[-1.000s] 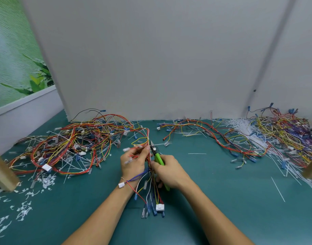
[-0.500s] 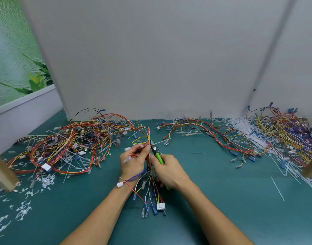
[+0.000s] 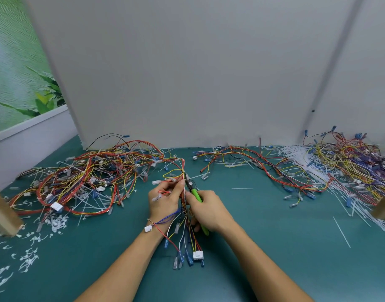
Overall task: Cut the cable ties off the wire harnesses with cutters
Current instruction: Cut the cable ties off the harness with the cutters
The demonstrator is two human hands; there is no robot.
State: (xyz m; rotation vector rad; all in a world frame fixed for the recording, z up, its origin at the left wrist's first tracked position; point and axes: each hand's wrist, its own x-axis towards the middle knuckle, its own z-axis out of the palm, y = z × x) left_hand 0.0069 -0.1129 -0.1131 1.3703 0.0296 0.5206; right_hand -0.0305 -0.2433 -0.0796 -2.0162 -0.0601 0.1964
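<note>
My left hand [image 3: 165, 201] grips a wire harness [image 3: 185, 234] of red, yellow, white and blue wires at the middle of the green table. Its loose ends with blue terminals and a white connector [image 3: 197, 255] trail toward me. My right hand [image 3: 210, 211] holds green-handled cutters [image 3: 195, 194]. The cutter jaws sit right beside my left fingertips, against the bundle. Any cable tie at the jaws is too small to make out.
A big tangle of harnesses [image 3: 84, 184] lies at the left, another harness [image 3: 252, 166] at centre right, a denser heap [image 3: 353, 166] at far right. Cut white ties [image 3: 30, 256] litter the near left. Wooden posts [image 3: 1, 214] stand at both sides. A grey board [image 3: 187, 73] closes the back.
Both hands and the harness shifted slightly away from me. The cutter jaws stay at the bundle beside my left fingertips.
</note>
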